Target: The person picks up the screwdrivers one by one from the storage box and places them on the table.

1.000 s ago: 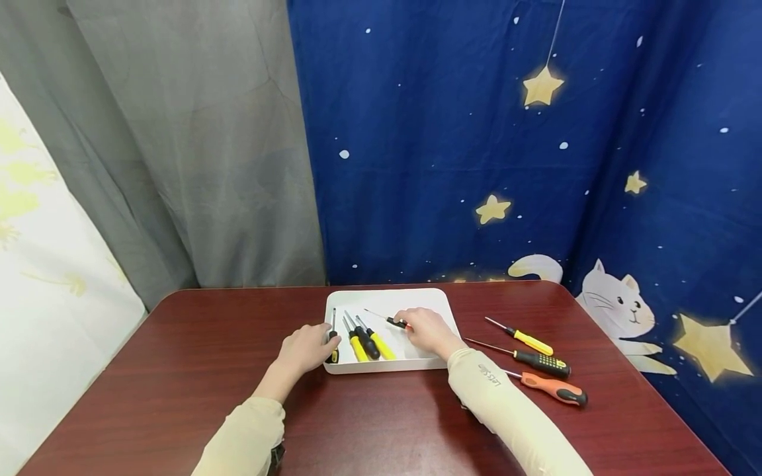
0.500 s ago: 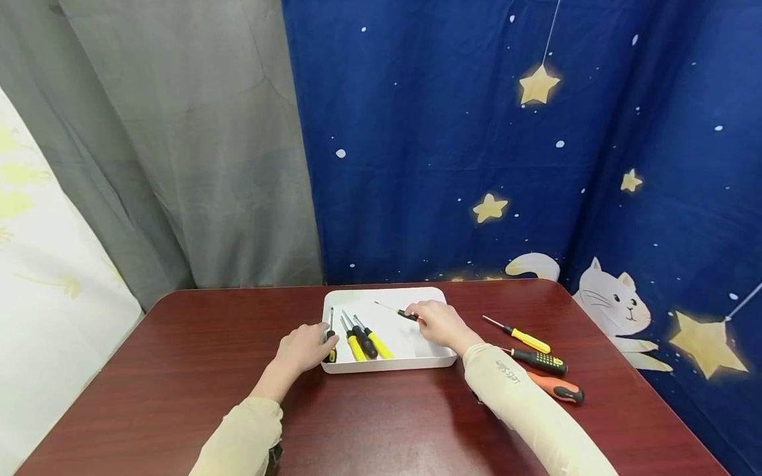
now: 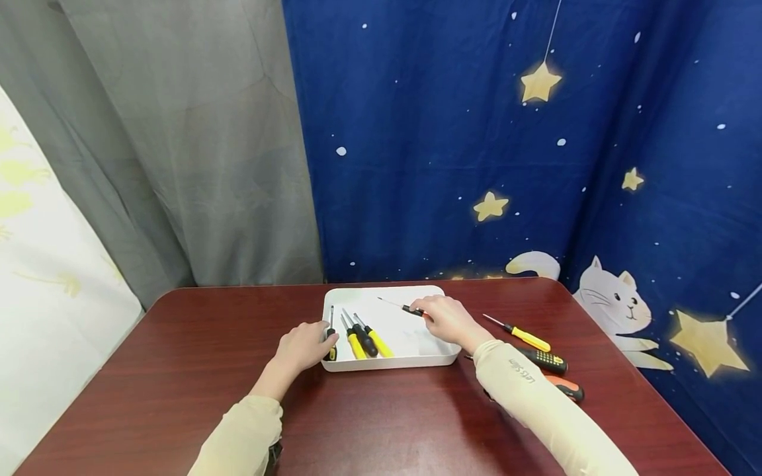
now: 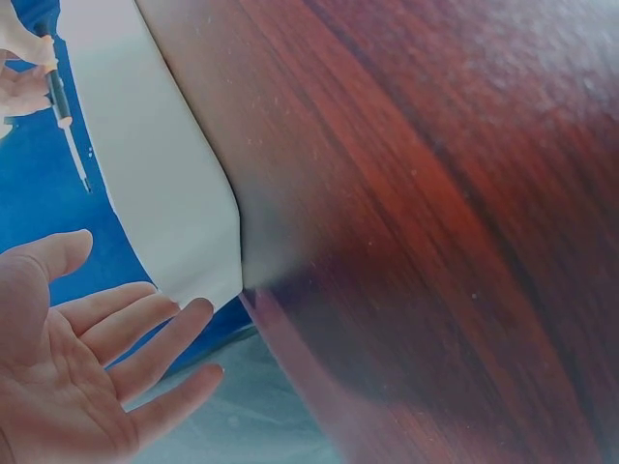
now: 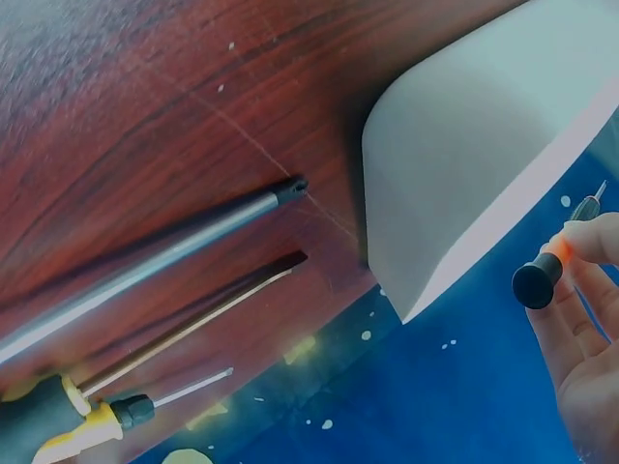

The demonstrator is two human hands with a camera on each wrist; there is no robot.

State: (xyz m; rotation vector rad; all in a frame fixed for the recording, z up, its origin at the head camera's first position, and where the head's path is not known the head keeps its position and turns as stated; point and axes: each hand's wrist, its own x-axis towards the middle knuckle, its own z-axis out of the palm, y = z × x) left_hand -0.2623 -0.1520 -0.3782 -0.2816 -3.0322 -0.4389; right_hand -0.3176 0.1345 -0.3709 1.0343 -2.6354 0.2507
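Observation:
My right hand (image 3: 445, 318) pinches a thin screwdriver (image 3: 413, 309) over the right part of the white tray (image 3: 393, 362). Its slim shaft points to the back left; the right wrist view shows a black end cap and an orange band on the handle (image 5: 538, 280). At the tray's left side, my left hand (image 3: 301, 346) has its fingers loosely extended, fingertips right at the tray wall (image 4: 160, 155). Beside them inside the tray lies a black-and-yellow screwdriver (image 3: 331, 354). Several more lie to its right, including a black-handled one (image 3: 369, 346) and a yellow-handled one (image 3: 383, 347).
On the dark red table (image 3: 381, 423), right of the tray, lie a yellow screwdriver (image 3: 532, 340), a black one with yellow dots (image 3: 544, 360) and an orange-and-black one (image 3: 568, 388). My right sleeve (image 3: 536, 390) partly covers the last two. Curtains (image 3: 417, 165) hang behind the table.
My right hand has moved right and slightly back with the thin screwdriver, and its forearm now hides more of the orange-and-black screwdriver. The left hand stays at the tray's side.

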